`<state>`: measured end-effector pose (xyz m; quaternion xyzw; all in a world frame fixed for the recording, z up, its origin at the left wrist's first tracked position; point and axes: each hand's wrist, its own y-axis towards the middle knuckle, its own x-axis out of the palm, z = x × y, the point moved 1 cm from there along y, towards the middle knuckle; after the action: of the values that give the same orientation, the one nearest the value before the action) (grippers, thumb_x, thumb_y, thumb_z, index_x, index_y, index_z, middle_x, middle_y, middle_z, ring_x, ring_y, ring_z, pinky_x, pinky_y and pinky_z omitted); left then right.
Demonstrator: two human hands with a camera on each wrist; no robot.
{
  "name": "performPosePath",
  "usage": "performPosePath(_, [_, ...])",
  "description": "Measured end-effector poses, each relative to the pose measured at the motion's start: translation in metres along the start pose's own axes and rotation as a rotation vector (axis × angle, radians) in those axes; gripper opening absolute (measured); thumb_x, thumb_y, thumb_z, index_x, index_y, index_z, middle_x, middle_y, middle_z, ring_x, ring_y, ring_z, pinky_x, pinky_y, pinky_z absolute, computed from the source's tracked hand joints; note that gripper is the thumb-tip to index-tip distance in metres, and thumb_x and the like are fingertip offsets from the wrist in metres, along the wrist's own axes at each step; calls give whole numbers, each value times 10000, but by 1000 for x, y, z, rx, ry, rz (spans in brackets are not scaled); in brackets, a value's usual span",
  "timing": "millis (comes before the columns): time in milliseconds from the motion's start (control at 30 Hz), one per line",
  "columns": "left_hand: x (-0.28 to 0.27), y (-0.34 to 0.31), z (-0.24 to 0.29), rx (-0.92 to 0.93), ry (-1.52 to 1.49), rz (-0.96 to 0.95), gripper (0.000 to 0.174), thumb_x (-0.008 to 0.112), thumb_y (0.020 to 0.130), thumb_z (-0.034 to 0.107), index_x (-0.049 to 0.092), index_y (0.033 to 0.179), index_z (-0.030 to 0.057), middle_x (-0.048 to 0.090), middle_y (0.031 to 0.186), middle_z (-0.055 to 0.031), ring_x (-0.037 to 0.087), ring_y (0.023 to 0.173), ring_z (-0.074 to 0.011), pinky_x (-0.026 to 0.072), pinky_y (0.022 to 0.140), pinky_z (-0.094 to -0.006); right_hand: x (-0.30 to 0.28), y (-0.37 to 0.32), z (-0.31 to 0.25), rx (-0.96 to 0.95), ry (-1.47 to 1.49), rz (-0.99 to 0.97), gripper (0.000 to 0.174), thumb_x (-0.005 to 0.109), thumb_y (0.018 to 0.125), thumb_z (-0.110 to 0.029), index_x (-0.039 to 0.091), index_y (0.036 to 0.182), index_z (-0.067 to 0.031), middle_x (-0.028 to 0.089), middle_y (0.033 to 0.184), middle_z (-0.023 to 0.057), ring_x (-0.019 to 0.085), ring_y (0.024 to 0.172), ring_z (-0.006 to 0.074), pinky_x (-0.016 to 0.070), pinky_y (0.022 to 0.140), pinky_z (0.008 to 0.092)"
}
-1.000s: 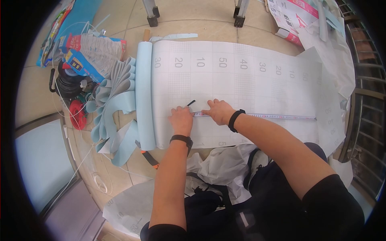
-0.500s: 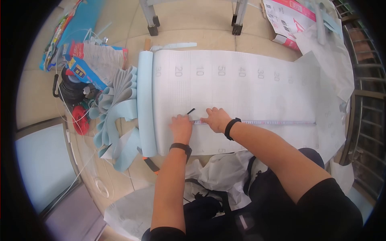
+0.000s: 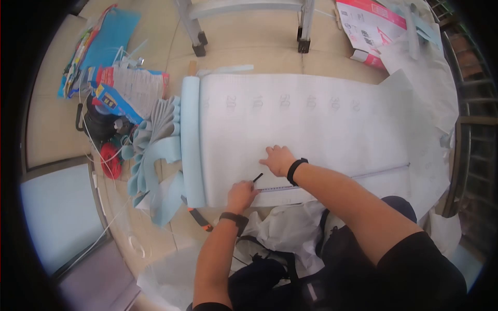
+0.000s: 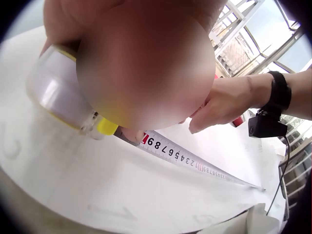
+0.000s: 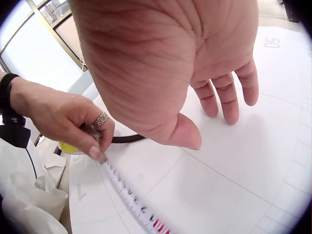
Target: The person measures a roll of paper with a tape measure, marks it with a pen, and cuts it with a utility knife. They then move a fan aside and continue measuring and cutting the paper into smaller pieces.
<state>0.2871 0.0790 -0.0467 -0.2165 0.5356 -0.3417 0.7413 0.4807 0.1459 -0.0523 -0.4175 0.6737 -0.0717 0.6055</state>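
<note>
My left hand (image 3: 241, 197) grips a tape measure (image 4: 56, 90) with a pale case and yellow trim, near the sheet's front edge. From it the blade (image 4: 170, 152) runs out to the right along the white backing sheet (image 3: 321, 124), which carries printed numbers and grid lines. A thumb lies at the blade by the case mouth. Beside that hand a black strap (image 5: 127, 139) sticks out over the sheet. My right hand (image 3: 280, 159) holds nothing; its fingers are spread and loosely bent over the sheet, farther back than the blade.
A light blue roll (image 3: 191, 140) lies across the sheet's left end, with folded blue strips (image 3: 155, 129) beside it. An orange-and-black cutter (image 3: 199, 218) is on the floor near the roll. Ladder legs (image 3: 303, 39) stand behind; a pink-and-white box (image 3: 365, 33) lies at back right.
My left hand has drawn the tape measure toward my body, so the blade now slants across the sheet. The right hand stays farther back, apart from the blade. The head view has tilted up.
</note>
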Motion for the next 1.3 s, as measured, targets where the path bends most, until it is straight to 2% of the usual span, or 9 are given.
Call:
performPosePath(133, [8,-23,-6,48,-70,-45,363,669,859,421,688,910,62,671,872,-175,638,868,-378,505,794,-463,-6,-3,0,-29,-21,-53,459,501,927,-180,555,1362,-319,518,1272,122,540,1148,290,479,882,411])
performPosePath(300, [8,-45,-12,118,-159,-312,337,686,861,392,662,899,58,665,860,-181,632,841,-369,490,744,-439,2,-2,-2,2,-26,-51,404,449,967,-231,574,1334,-346,544,1267,105,539,1167,280,455,885,424])
performPosePath(500, [-15,-95,-54,161,-252,-268,341,659,884,392,657,917,52,660,836,-175,637,825,-352,487,743,-426,9,-5,-7,40,11,-37,435,428,977,-241,522,1388,-349,569,1246,105,535,1170,283,443,892,430])
performPosePath(633, [-20,-140,-102,1,-147,-311,339,664,885,369,654,909,31,664,834,-165,646,804,-324,490,731,-412,9,-1,-6,59,-10,-61,449,437,973,-243,498,1407,-341,557,1264,105,521,1184,291,433,897,460])
performPosePath(733, [-30,-174,-122,-34,-131,-354,370,617,904,392,663,994,36,681,955,-190,647,929,-361,500,815,-430,8,-2,-6,63,-6,-79,453,445,968,-243,493,1409,-338,547,1276,109,509,1197,297,428,902,477])
performPosePath(800, [-28,-198,-136,-248,-259,-356,348,662,884,379,668,989,47,681,887,-174,655,863,-332,502,768,-417,7,-2,-6,65,-3,-84,454,449,966,-242,492,1409,-335,542,1283,110,504,1203,300,425,906,486])
performPosePath(1033, [-18,-256,-151,-341,-307,-360,344,688,876,379,670,998,58,674,801,-137,647,778,-295,490,718,-399,2,0,-6,58,-1,-137,449,445,971,-236,498,1406,-334,535,1296,112,498,1210,303,419,915,491])
performPosePath(1200, [-4,-277,-146,-358,-427,-274,391,736,848,330,634,1090,41,673,769,-137,660,741,-266,493,683,-364,0,1,-3,23,9,-133,450,443,970,-234,509,1402,-345,547,1278,112,500,1207,302,420,918,484])
performPosePath(1300, [3,-285,-152,-379,-518,-319,409,741,843,286,612,1131,26,678,785,-145,668,759,-265,498,686,-356,1,0,-2,27,20,-113,454,443,968,-228,513,1400,-348,555,1271,114,504,1205,304,423,919,472])
